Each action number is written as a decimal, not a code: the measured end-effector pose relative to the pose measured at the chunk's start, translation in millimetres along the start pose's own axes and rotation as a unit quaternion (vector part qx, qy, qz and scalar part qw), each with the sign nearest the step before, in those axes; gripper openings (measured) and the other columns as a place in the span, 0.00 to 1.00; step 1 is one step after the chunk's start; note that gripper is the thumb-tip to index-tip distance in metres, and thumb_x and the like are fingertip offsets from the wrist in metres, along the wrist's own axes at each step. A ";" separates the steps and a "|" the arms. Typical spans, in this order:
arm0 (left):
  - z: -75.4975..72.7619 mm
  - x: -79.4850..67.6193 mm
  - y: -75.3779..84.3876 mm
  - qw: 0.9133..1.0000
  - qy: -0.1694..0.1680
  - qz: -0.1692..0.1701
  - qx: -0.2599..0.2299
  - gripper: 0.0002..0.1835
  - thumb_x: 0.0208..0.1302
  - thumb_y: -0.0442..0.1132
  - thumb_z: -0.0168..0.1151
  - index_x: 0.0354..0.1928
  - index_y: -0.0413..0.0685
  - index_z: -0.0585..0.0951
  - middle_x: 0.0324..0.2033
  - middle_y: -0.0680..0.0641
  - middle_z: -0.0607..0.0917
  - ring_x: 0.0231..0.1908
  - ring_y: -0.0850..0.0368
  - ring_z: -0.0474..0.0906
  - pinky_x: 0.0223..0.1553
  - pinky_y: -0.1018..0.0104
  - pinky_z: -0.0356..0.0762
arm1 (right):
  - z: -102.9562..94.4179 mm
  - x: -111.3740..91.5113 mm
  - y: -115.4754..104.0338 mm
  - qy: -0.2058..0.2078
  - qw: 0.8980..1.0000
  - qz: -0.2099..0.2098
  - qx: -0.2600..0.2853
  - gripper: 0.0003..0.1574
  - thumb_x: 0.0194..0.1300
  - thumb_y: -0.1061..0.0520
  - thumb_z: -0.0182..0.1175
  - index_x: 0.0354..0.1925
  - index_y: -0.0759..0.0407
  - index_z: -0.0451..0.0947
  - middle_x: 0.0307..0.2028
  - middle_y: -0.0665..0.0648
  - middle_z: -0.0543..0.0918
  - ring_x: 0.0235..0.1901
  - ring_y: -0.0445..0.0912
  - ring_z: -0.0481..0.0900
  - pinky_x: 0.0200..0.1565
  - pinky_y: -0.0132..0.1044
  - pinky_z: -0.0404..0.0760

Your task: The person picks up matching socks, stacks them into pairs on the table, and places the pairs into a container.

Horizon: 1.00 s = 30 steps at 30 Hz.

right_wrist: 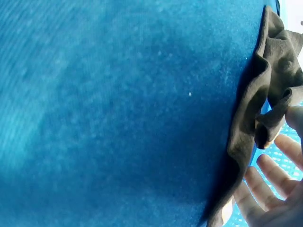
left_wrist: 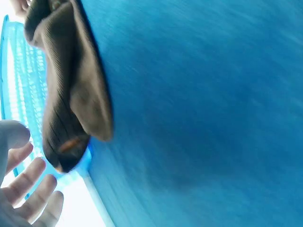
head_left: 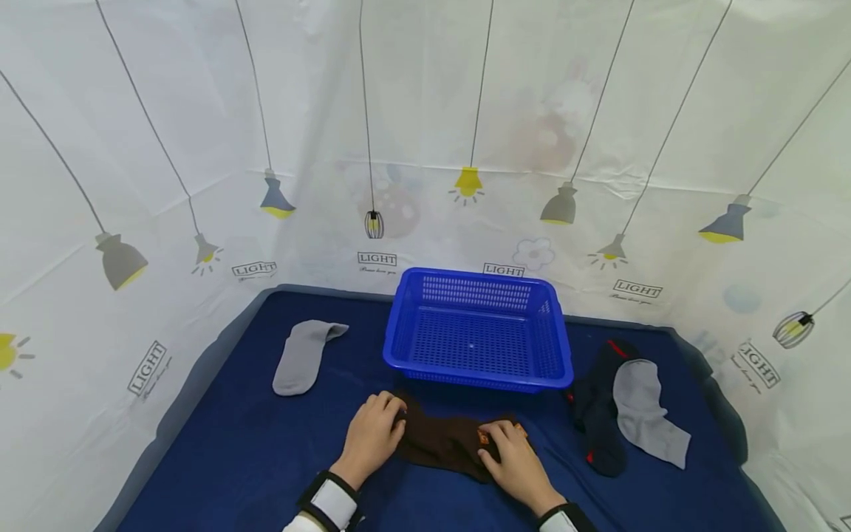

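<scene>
Brown socks (head_left: 442,440) with orange marks lie stretched sideways in front of the blue basket (head_left: 479,381); one piece partly overlaps another in the left wrist view. At their left end is my left hand (head_left: 374,434), its fingers spread beside the sock tip (left_wrist: 66,153) in the left wrist view. My right hand (head_left: 518,464) is over the right end, beside an orange patch. From the right wrist, its thumb (right_wrist: 294,118) lies against a rolled fold of the brown fabric (right_wrist: 274,118), while the other fingers extend apart. Part of each end is hidden beneath the hands.
A grey sock (head_left: 301,360) lies at the left of the blue cloth (head_left: 226,451). To the right, another grey sock (head_left: 648,410) overlaps dark socks with red marks (head_left: 601,417). Behind the basket rises a white curtain (head_left: 425,133) printed with lamps.
</scene>
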<state>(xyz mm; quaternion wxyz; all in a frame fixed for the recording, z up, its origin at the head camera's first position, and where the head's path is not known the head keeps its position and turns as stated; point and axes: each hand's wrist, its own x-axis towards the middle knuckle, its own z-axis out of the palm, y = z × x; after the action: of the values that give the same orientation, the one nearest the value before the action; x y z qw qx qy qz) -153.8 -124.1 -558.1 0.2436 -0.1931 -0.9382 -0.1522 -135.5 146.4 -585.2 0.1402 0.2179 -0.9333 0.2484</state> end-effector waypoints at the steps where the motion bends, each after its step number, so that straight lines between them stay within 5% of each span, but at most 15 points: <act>1: -0.7 -2.3 -3.2 1.000 0.004 -0.004 0.005 0.11 0.46 0.38 0.69 0.33 0.51 0.79 0.31 0.53 0.75 0.30 0.57 0.71 0.30 0.63 0.71 | 0.3 -0.1 -0.4 0.000 1.000 0.000 0.000 0.23 0.48 0.57 0.69 0.45 0.56 0.77 0.40 0.54 0.76 0.41 0.47 0.76 0.44 0.45 0.75; 9: 0.5 -12.3 -13.7 1.000 0.001 -0.011 0.020 0.11 0.42 0.38 0.71 0.26 0.52 0.76 0.25 0.53 0.72 0.26 0.56 0.70 0.26 0.63 0.69 | -0.1 -0.3 -4.2 -0.026 1.000 -0.004 -0.007 0.24 0.48 0.56 0.69 0.46 0.55 0.76 0.40 0.53 0.76 0.41 0.47 0.76 0.43 0.43 0.75; 18: 16.6 -2.8 -5.2 1.000 -0.006 0.023 0.006 0.14 0.40 0.38 0.71 0.33 0.52 0.79 0.31 0.53 0.77 0.31 0.56 0.74 0.31 0.62 0.73 | 7.1 1.2 -5.7 -0.026 0.999 -0.029 -0.037 0.24 0.47 0.54 0.69 0.44 0.55 0.77 0.37 0.52 0.75 0.36 0.46 0.74 0.39 0.41 0.74; 30: 34.4 6.8 8.0 0.994 -0.086 0.050 0.044 0.15 0.45 0.40 0.69 0.39 0.51 0.81 0.32 0.51 0.76 0.31 0.55 0.74 0.31 0.63 0.73 | 14.3 0.7 -10.5 -0.006 0.998 -0.048 -0.045 0.24 0.42 0.58 0.71 0.41 0.55 0.77 0.33 0.50 0.73 0.29 0.43 0.70 0.31 0.36 0.71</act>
<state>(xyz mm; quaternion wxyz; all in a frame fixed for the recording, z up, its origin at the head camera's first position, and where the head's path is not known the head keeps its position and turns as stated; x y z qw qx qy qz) -169.5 -102.1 -581.8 0.1778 -0.2414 -0.9506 -0.0808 -133.2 130.5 -592.6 0.1562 0.2579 -0.9327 0.1980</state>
